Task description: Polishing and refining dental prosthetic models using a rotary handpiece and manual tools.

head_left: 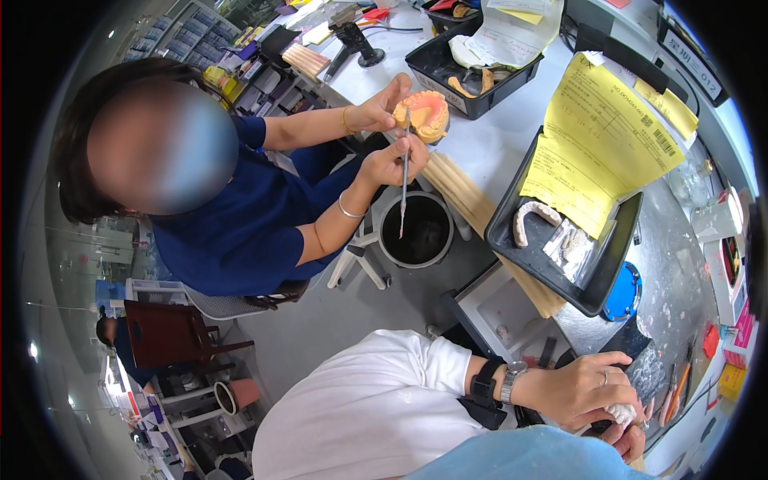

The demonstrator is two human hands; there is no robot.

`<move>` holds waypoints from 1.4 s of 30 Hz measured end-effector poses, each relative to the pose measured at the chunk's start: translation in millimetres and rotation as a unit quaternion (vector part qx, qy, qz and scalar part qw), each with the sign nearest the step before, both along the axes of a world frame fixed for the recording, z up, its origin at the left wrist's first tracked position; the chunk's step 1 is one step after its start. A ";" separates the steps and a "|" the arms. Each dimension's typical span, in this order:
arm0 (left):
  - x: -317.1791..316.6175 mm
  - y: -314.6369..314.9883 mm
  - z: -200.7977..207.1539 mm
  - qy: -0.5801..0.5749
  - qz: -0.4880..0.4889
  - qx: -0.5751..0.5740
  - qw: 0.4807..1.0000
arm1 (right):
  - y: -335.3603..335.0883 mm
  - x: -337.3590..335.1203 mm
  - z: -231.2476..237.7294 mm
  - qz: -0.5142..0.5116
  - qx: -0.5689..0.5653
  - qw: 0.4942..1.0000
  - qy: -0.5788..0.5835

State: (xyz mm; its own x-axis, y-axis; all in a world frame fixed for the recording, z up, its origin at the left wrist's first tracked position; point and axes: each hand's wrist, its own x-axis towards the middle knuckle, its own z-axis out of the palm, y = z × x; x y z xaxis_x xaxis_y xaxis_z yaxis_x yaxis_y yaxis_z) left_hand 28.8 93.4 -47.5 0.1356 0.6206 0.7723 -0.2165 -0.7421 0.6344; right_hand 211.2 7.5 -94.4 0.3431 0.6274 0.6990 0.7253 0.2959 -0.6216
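At upper centre, a dental cast (424, 114) is held by a co-worker (228, 244). At lower right, by the curled fingers of the left hand (590, 392), a white plaster-like piece (622, 413) appears grasped; the right hand (630, 444) is placed below, its grip indeterminable. Even, light support should be applied.

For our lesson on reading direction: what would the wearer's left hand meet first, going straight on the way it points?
Past the white piece at its fingertips, the left hand would probably meet the slim tools on the bench; depth is unclear.
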 end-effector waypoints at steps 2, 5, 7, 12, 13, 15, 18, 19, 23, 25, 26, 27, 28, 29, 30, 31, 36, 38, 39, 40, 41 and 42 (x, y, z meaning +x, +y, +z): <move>-0.9 0.4 1.0 0.000 -0.002 0.002 1.000 | 0.2 -0.1 1.1 -0.001 0.002 1.000 0.000; 0.1 0.2 -0.3 -0.002 0.002 0.001 1.000 | 0.4 -0.4 2.8 0.001 0.003 1.000 -0.009; 1.0 0.0 -0.9 -0.004 0.003 0.000 1.000 | 1.2 -0.1 3.3 0.002 0.003 1.000 -0.013; 1.8 -0.5 -1.4 -0.008 0.007 -0.001 1.000 | 0.0 -1.0 3.4 0.003 0.003 1.000 -0.013; 2.2 -0.6 -1.6 -0.008 0.010 0.000 1.000 | -0.6 -1.2 4.3 0.003 0.002 1.000 -0.013; 2.7 -0.6 -2.0 -0.009 0.012 0.000 1.000 | -1.0 -0.1 4.4 0.004 0.002 1.000 -0.013; 2.8 -0.2 -1.9 -0.011 0.010 0.001 1.000 | -2.0 -1.8 4.8 0.007 0.002 1.000 -0.007; 2.6 -0.2 -1.8 -0.010 0.013 0.003 1.000 | -2.4 -1.6 4.6 0.010 0.002 1.000 -0.004; 3.6 -0.4 -2.7 -0.013 0.014 0.004 1.000 | 11.9 -17.9 17.0 0.018 0.004 1.000 0.007; 4.1 0.2 -3.7 -0.014 0.012 0.002 1.000 | 42.3 -46.8 46.3 -0.046 0.169 0.926 -0.333; 3.4 0.1 -3.9 -0.014 0.011 0.002 1.000 | 41.0 -48.2 50.4 -0.045 0.168 0.927 -0.333; 3.4 0.0 -3.9 -0.015 0.011 0.001 1.000 | 39.5 -48.5 53.5 -0.027 0.157 0.930 -0.332; 3.4 -0.1 -3.9 -0.015 0.010 0.001 1.000 | 38.5 -49.0 54.8 -0.008 0.145 0.932 -0.331; 3.4 0.0 -4.0 -0.015 0.009 0.000 1.000 | 38.9 -50.5 54.9 -0.008 0.144 0.932 -0.331; 3.5 0.2 -3.8 -0.015 0.009 0.000 1.000 | 40.0 -52.3 54.8 -0.019 0.148 0.934 -0.324; 3.4 0.6 -3.7 -0.016 0.006 0.002 1.000 | 40.6 -53.4 54.2 -0.029 0.152 0.936 -0.316; 2.9 1.5 -3.2 -0.020 0.002 0.003 1.000 | 32.4 -32.9 36.0 -0.049 0.144 0.927 -0.343; 3.6 1.4 -3.1 -0.019 0.008 0.006 1.000 | 32.4 -35.9 38.4 -0.038 0.137 0.933 -0.331; 3.6 1.1 -3.3 -0.019 0.009 0.005 1.000 | 31.8 -36.9 39.7 -0.035 0.135 0.934 -0.327; 3.6 1.0 -3.5 -0.020 0.009 0.006 1.000 | 31.9 -37.8 40.8 -0.030 0.132 0.937 -0.322; 3.5 1.0 -3.6 -0.020 0.009 0.007 1.000 | 32.3 -37.9 41.8 -0.026 0.128 0.939 -0.319; 3.8 1.2 -3.6 -0.020 0.009 0.007 1.000 | 33.3 -39.0 42.0 -0.024 0.128 0.939 -0.320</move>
State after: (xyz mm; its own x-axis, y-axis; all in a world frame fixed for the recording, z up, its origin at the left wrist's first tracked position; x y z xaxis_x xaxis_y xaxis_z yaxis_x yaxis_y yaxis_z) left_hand 32.6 94.6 -51.2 0.0930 0.6125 0.7849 -0.2279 -0.7543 0.6157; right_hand 172.2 40.8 -52.5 -0.1747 0.4064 0.8969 0.9419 0.3342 0.0321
